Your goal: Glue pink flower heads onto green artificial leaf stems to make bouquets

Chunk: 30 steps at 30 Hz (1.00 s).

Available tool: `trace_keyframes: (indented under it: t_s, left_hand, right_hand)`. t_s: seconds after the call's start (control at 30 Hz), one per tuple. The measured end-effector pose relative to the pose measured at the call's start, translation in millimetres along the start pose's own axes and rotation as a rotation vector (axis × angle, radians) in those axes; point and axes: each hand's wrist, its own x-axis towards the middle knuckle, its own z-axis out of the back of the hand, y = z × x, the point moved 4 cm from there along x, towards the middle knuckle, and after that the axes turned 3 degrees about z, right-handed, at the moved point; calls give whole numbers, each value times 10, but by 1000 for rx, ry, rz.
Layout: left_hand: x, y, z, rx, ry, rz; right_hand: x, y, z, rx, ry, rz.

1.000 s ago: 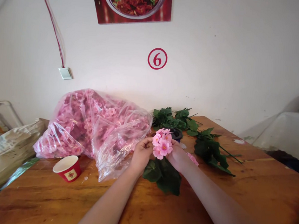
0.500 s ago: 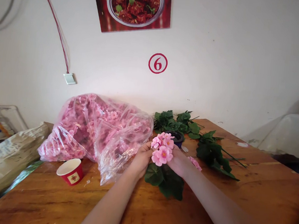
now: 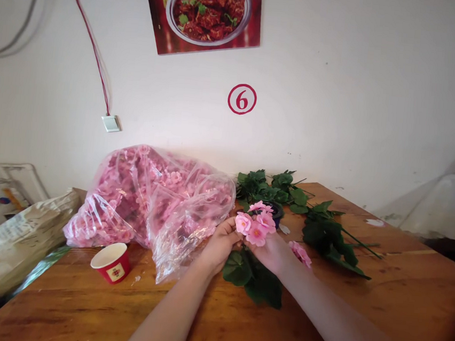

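Note:
Pink artificial flowers (image 3: 257,229) form a small bunch between my two hands, over the table. My left hand (image 3: 221,244) is closed in a pinch at the left side of the bunch, with thumb and forefinger on a flower. Behind and below the blossoms, my right hand (image 3: 271,254) is wrapped round the bunch; most of its fingers are hidden by petals. Dark green artificial leaves (image 3: 263,281) hang beneath the hands, close to the tabletop. Another pink flower (image 3: 300,253) lies just beyond my right wrist.
A clear plastic bag of pink blossoms (image 3: 128,198) fills the back left of the wooden table (image 3: 77,311). A red-and-white paper cup (image 3: 115,269) stands before it. Leafy green stems (image 3: 326,233) lie at the back right, near a dark round object (image 3: 276,213).
The flower bunch has turned and tilted in my hands, its blossoms now facing more to the left. My left fingers have shifted in to pinch at its left side. The view has shifted slightly.

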Motion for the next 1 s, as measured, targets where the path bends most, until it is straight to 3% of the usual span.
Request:
trace_keyframes:
  t_s: [0.17,0.4,0.67,0.83,1.0]
  left_hand:
    - [12,-14,-7,-73,-31,-57]
    - [3,55,-82,-53,-76,-123]
    - [-38,101,-53,288,-86,-244]
    - [-114,107,-96,595,-55,-491]
    - [-119,99,-72,523,-103,-514]
  right_hand:
    - [-16,-68,24,238,-33,-81]
    - [-33,-58,-6,245,-57,-59]
    - [-97,13,-139,178,-100,-61]
    - [-125,15,-175,125,-128,-37]
    - [-168,35,-190,66,-174,-7]
